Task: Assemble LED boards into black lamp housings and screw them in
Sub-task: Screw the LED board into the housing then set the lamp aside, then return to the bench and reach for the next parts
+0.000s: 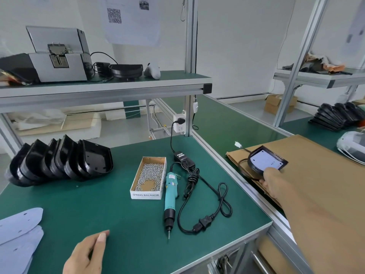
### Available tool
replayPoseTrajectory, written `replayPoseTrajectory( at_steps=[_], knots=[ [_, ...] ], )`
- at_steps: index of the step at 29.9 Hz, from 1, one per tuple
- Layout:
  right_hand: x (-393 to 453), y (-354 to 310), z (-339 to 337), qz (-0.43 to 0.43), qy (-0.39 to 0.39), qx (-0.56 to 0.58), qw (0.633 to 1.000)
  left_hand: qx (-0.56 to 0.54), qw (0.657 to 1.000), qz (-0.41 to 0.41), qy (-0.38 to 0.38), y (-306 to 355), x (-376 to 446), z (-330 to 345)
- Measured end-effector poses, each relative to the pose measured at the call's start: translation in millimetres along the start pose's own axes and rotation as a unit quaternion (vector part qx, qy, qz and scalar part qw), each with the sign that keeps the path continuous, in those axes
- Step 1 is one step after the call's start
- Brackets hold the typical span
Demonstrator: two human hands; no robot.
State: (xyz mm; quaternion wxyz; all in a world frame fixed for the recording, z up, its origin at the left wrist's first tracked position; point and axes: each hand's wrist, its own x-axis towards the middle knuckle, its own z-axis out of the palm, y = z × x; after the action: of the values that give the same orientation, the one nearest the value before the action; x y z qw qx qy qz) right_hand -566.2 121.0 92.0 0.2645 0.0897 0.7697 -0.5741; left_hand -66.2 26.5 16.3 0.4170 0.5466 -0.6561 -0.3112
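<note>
My right hand (273, 181) reaches far right and grips the near rim of a black lamp housing (266, 160) with a white LED board inside; it sits on a brown cardboard sheet (316, 175), and a wire with a white connector (238, 144) trails from it. My left hand (87, 254) rests at the front of the green table (118, 214), fingers loosely curled, holding nothing. A row of empty black housings (61, 161) leans at the left. White LED boards (19, 232) lie at the near left corner.
A cardboard box of screws (149, 179) stands mid-table, next to a teal electric screwdriver (170, 196) and its black cable and adapter (203, 196). A shelf (102, 86) above carries a grey machine. More black housings (337, 115) are stacked at the far right.
</note>
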Motion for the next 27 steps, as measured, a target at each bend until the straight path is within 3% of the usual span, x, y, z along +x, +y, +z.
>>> replayPoseTrajectory(
  at_steps=[11, 16, 20, 25, 27],
  knots=[
    [8, 13, -5, -0.074, 0.033, -0.163, 0.983, -0.021, 0.999, -0.030, -0.012, -10, 4, -1],
    [-40, 21, 26, -0.259, -0.001, -0.235, 0.937, -0.053, 0.996, -0.062, -0.036, -15, 8, -7],
    [-127, 51, 81, -0.430, -0.118, -0.174, 0.878, -0.058, 0.993, -0.081, -0.057, -17, 17, -16],
    [-225, 123, 154, -0.451, -0.361, -0.199, 0.792, -0.009, 0.995, -0.096, -0.014, -28, 27, -30],
    [-252, 152, 180, -0.444, -0.408, -0.223, 0.766, 0.004, 0.995, -0.103, -0.003, -31, 28, -35]
  ],
)
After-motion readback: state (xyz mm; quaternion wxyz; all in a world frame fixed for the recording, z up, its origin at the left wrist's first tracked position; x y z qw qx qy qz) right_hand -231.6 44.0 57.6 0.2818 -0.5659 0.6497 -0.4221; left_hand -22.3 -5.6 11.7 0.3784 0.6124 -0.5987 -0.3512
